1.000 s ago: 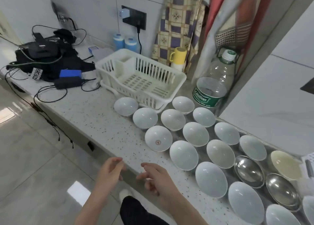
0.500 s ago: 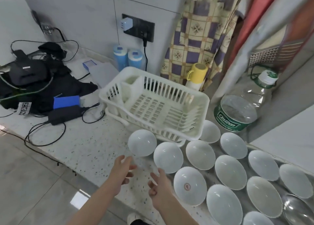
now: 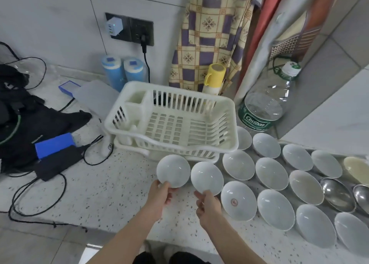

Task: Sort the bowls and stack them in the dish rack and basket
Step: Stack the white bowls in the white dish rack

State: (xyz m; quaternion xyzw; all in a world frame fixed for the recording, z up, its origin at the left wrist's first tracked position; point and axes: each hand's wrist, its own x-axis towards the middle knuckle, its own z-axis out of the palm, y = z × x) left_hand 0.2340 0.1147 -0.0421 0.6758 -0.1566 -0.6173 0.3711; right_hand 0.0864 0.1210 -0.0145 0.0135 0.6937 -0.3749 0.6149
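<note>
Left hand (image 3: 159,196) pinches near rim of one white bowl (image 3: 173,170); right hand (image 3: 207,205) pinches the next bowl (image 3: 206,178); both just before empty rack (image 3: 171,122); edge-only grips could slip, chipping neighbours.

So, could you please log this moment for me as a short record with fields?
left hand: pinching the near rim of the leftmost white bowl
right hand: fingers at the near rim of the second white bowl; grip unclear
dish rack: white, no bowls inside
counter: rows of white bowls, steel bowls at right
marked bowl: red emblem inside
</note>
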